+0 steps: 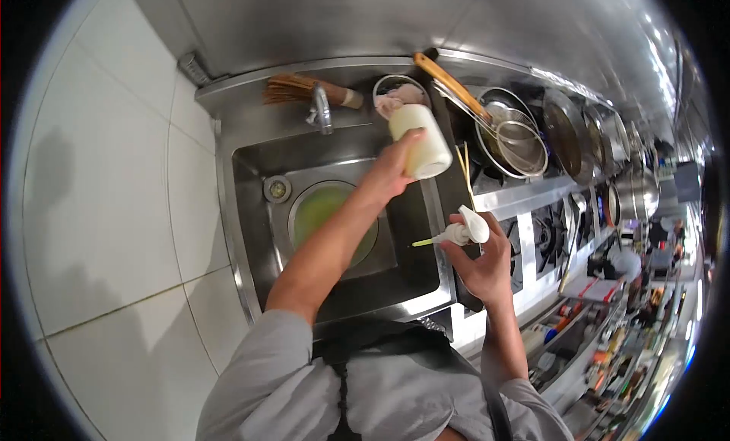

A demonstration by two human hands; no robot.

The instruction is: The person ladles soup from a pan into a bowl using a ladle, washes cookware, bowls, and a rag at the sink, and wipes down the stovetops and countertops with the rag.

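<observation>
My left hand (397,166) is closed around a cream-coloured plastic bottle (422,141). The bottle is tilted, base toward me, with its upper end over a small round bowl (377,99) that holds a pale pink cloth-like thing (403,96). Whether anything pours out is hidden. In my right hand (488,270), the fingers grip a white pump dispenser top (465,230); its tube, yellowish at the tip, points left over the sink's edge. Below my left forearm, the steel sink (411,270) contains a round bowl of yellow-green liquid (323,210).
A tap (322,110) and a bristle brush (304,90) are behind the sink. To the right, pans (566,137) and strainers (522,146) crowd the stove, and a wooden handle (452,80) sticks up. A ladle (576,228) lies near the burners (549,236).
</observation>
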